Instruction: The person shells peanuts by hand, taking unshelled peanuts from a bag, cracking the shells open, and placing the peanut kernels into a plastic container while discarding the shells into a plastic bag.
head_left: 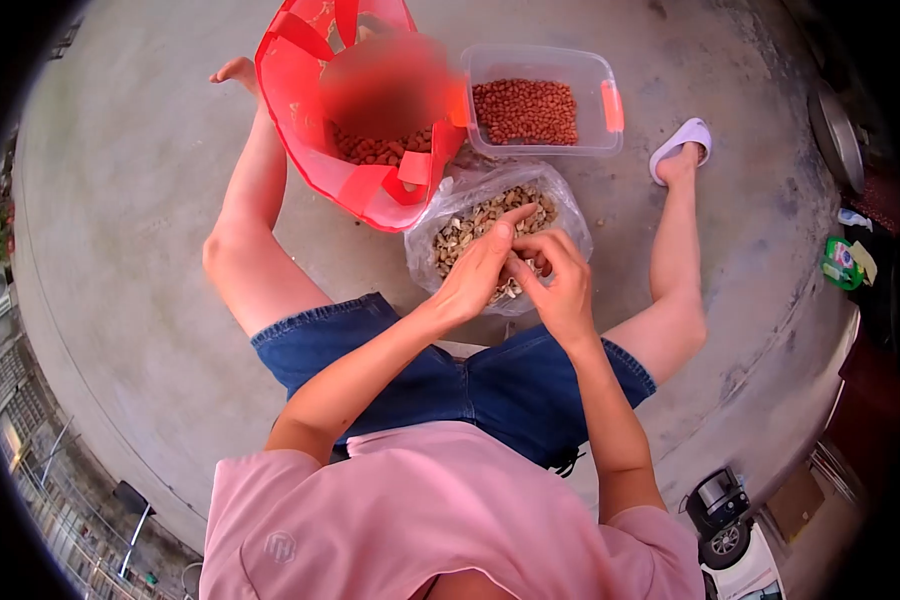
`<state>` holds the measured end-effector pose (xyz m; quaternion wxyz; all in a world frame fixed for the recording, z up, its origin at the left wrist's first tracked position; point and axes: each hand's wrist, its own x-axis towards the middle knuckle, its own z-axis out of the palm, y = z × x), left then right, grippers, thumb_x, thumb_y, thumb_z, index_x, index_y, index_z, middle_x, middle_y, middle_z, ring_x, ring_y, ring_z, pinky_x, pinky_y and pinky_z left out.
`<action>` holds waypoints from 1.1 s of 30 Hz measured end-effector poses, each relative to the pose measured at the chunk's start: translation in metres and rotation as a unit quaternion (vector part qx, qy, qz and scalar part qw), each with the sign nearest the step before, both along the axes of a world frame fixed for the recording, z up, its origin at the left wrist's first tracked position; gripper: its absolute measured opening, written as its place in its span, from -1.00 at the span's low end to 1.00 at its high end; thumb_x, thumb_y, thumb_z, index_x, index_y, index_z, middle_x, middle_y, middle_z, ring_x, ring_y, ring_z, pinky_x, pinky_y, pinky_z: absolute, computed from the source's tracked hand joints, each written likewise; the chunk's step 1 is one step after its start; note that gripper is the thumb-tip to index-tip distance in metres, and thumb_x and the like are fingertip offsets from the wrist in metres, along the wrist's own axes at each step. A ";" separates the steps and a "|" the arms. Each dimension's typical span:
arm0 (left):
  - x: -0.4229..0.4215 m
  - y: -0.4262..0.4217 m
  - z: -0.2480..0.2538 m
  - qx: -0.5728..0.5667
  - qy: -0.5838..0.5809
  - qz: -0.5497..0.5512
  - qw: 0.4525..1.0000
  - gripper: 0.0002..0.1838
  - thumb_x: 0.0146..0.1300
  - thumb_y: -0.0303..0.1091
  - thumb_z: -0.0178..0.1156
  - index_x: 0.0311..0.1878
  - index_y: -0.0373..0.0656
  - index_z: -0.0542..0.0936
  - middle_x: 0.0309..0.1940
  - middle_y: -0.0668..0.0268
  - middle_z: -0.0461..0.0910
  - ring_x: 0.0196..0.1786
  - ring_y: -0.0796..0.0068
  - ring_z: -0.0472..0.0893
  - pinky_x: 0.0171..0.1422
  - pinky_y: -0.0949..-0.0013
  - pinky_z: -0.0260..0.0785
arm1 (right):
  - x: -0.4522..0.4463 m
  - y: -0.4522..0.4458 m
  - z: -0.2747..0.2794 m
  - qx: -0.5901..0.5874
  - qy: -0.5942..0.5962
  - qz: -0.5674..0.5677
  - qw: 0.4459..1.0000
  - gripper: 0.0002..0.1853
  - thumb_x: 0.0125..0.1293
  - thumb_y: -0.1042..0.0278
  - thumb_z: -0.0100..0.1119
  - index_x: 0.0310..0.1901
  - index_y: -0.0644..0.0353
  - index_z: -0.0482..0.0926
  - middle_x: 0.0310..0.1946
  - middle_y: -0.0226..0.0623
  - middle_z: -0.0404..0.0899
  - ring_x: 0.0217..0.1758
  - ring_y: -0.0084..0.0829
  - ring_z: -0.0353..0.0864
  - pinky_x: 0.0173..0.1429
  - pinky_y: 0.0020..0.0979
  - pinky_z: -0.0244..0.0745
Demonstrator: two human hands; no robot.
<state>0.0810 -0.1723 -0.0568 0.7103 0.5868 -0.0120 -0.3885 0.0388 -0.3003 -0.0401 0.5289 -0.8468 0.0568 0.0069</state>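
My left hand (478, 272) and my right hand (560, 285) meet above a clear plastic bag (575, 225) of broken peanut shells (485, 215). Left fingers are bent together, one stretched out past the others. The right fingers curl in against the left ones in a pinch; whatever lies between them is too small or hidden to make out. Beyond, a red carrier bag (300, 110) stands open with peanuts in their shells (375, 150) inside; a red blurred patch covers part of it. Beside that bag, a clear plastic box (540, 60) contains shelled red peanuts (525, 112).
Bare concrete floor (150, 250) surrounds my spread legs in denim shorts (410, 360). One foot wears a pale slipper (695, 135). At the right edge are a metal basin (838, 140) and a green container (842, 264). A wheeled vehicle (725, 520) stands at lower right.
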 end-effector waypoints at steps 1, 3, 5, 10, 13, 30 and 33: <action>0.003 0.001 0.000 -0.005 -0.041 -0.013 0.999 -0.26 0.30 0.30 -0.40 0.19 -0.15 0.34 -0.26 0.42 0.53 -0.55 0.80 0.17 -0.48 0.66 0.01 | 0.002 -0.001 0.003 0.024 -0.010 -0.010 1.000 -0.82 0.08 0.51 0.24 -0.24 0.22 0.55 -0.34 -0.32 0.52 -0.38 -0.51 0.50 -0.32 -0.51 0.38; 0.005 0.010 0.012 -0.019 -0.004 0.000 1.000 -0.31 0.31 0.26 -0.33 0.15 -0.17 0.36 -0.38 0.48 0.49 -0.55 0.81 0.18 -0.48 0.66 0.00 | -0.001 -0.004 0.001 0.112 -0.025 -0.035 0.993 -0.83 0.11 0.47 0.25 -0.24 0.24 0.54 -0.29 -0.34 0.54 -0.31 -0.54 0.54 -0.28 -0.51 0.42; 0.004 0.014 0.020 -0.031 -0.068 0.057 0.996 -0.63 0.34 -0.13 0.01 0.05 -0.20 0.44 -0.60 0.57 0.21 -0.50 0.79 0.19 -0.44 0.65 0.04 | -0.007 -0.005 0.004 0.280 0.013 -0.087 0.956 -0.81 0.15 0.43 0.24 -0.21 0.25 0.52 -0.26 -0.36 0.54 -0.27 -0.56 0.53 -0.25 -0.52 0.43; -0.002 0.018 0.042 -0.035 -0.159 0.067 0.984 -0.72 0.03 -0.43 0.32 -0.14 -0.21 0.59 -0.63 0.56 0.10 -0.49 0.72 0.17 -0.44 0.56 0.07 | -0.012 0.005 0.018 0.523 0.058 -0.104 0.844 -0.72 0.25 0.38 0.16 -0.05 0.23 0.40 -0.23 -0.36 0.51 -0.20 -0.56 0.50 -0.14 -0.53 0.43; -0.004 0.017 0.036 -0.043 -0.199 0.058 0.977 -0.76 -0.03 -0.42 0.35 -0.23 -0.17 0.65 -0.63 0.51 0.12 -0.51 0.66 0.18 -0.44 0.51 0.05 | -0.016 0.007 0.019 0.567 0.066 -0.077 0.817 -0.69 0.27 0.37 0.12 0.01 0.21 0.34 -0.21 -0.35 0.49 -0.16 -0.57 0.48 -0.08 -0.51 0.41; -0.011 0.032 0.053 -0.015 -0.279 0.008 0.960 -0.77 0.01 -0.39 0.31 -0.20 -0.15 0.65 -0.61 0.47 0.22 -0.50 0.63 0.24 -0.40 0.50 0.14 | -0.026 0.020 0.034 0.621 0.055 -0.026 0.781 -0.62 0.24 0.31 0.17 0.03 0.21 0.32 -0.24 -0.37 0.43 -0.21 -0.58 0.43 -0.13 -0.50 0.39; -0.012 0.034 0.051 -0.064 -0.177 -0.022 0.982 -0.83 0.13 -0.39 0.23 -0.22 -0.19 0.65 -0.57 0.45 0.34 -0.49 0.63 0.37 -0.37 0.49 0.25 | -0.028 0.023 0.032 0.571 0.091 -0.061 0.814 -0.67 0.29 0.23 0.10 0.00 0.20 0.35 -0.31 -0.40 0.43 -0.30 -0.60 0.41 -0.22 -0.53 0.37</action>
